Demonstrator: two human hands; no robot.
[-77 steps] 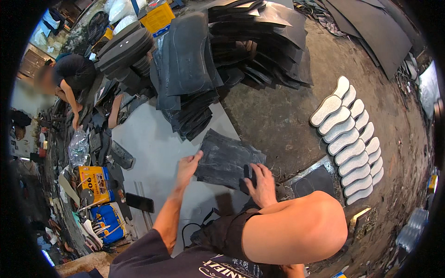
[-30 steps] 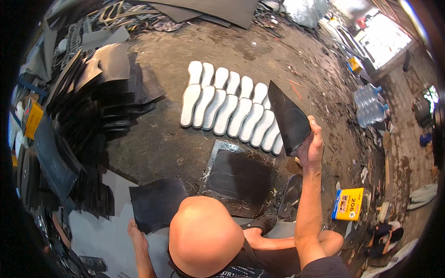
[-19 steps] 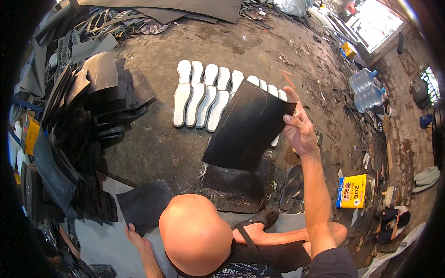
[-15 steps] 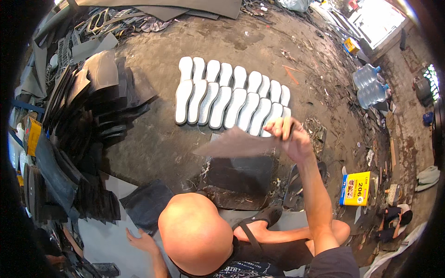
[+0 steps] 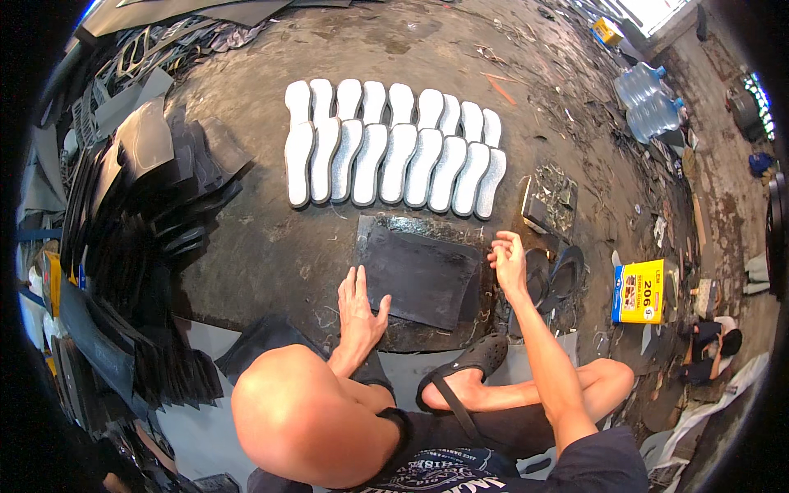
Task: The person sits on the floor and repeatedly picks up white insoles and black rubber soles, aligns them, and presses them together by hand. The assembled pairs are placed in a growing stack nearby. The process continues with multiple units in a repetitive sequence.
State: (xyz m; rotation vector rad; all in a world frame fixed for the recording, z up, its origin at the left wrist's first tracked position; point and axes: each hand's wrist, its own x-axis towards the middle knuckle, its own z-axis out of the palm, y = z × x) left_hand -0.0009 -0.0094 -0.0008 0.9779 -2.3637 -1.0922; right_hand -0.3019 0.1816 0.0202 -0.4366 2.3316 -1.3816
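A thin dark rubber-like sheet lies flat and slightly askew on a low dark block in front of me. My left hand is open at the sheet's left edge, its fingers spread; I cannot tell whether the thumb touches it. Just right of the sheet hovers my right hand, its fingers loosely bent and holding nothing that shows. Beyond the block, several white-topped, dark-edged shoe soles stand side by side in two overlapping rows.
Stacked dark sheets rise on the left. A pair of dark sandals, a small block and a yellow-blue box sit to the right. Farther right are clear water jugs and a seated person.
My right hand has come down; the sheet it held in the air now lies on the block, out of its grip. My left hand has moved up from the lower left to the sheet's edge.
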